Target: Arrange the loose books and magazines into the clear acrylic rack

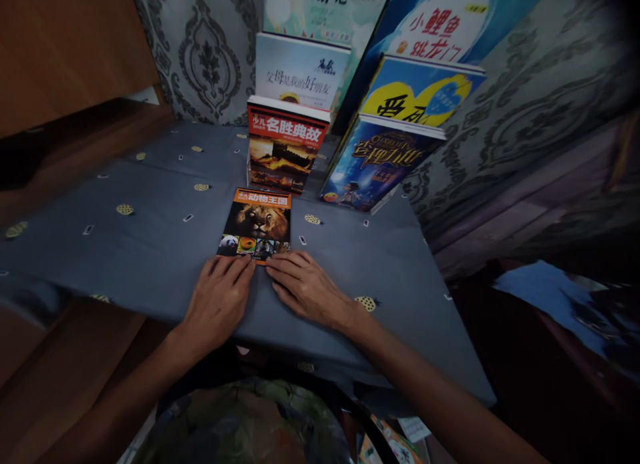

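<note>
An orange-topped book with a lion on its cover [257,223] lies flat on the grey-blue tablecloth [150,251]. My left hand [217,301] rests palm down just below the book's near edge, fingers stretched out and touching it. My right hand [303,285] lies flat beside it, fingers pointing left at the book's lower right corner. Neither hand holds anything.
Behind the lion book stand a red-banded book [285,147], a blue fantasy book [377,164], a yellow-and-blue book [420,91] and a pale book [300,71], with larger ones leaning on the patterned wall [210,51]. Wooden furniture [65,44] is at left.
</note>
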The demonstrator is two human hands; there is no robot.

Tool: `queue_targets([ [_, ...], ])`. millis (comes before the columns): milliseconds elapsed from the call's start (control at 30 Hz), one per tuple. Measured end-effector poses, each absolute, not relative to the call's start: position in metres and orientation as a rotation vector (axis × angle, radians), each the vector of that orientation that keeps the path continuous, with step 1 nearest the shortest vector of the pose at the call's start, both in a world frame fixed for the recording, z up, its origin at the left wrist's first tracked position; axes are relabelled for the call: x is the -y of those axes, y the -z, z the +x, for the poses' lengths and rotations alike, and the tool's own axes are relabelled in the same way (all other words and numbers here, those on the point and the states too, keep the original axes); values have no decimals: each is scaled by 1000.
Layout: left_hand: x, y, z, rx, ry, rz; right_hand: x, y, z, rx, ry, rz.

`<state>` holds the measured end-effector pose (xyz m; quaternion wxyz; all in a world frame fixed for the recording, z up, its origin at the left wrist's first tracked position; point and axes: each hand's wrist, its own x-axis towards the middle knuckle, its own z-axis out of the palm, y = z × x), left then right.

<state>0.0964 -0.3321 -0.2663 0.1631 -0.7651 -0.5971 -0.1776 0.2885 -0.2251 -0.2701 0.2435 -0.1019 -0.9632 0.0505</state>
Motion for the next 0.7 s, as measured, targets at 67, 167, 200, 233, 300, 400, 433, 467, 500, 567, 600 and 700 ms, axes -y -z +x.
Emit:
queue_targets([
  [67,334,266,97,1717,485,-2180,226,269,289,2637,-152,-285],
  [167,334,267,98,1734,474,-2177,227,267,289,2657,-167,-299],
  [200,334,267,99,1738,474,-2176,227,266,289,2660,-166,-300],
  [233,334,267,99,1738,478,-2176,227,266,289,2661,-161,-297],
  [300,335,267,98,1735,490,-2172,227,266,289,2659,-155,-295],
  [400,338,267,94,1748,519,-2130,227,266,290,2654,-159,-295],
  [433,340,267,92,1766,517,-2107,226,267,290,2650,-159,-291],
  [467,341,267,90,1791,506,-2085,226,267,290,2645,-156,-287],
  [500,342,267,89,1817,490,-2066,226,268,290,2639,-152,-282],
  [567,345,268,86,1866,453,-2047,225,269,290,2629,-139,-280],
  [600,345,269,85,1881,441,-2045,225,269,290,2624,-127,-287],
  [700,346,270,85,1893,433,-2044,226,269,291,2600,-65,-374],
])
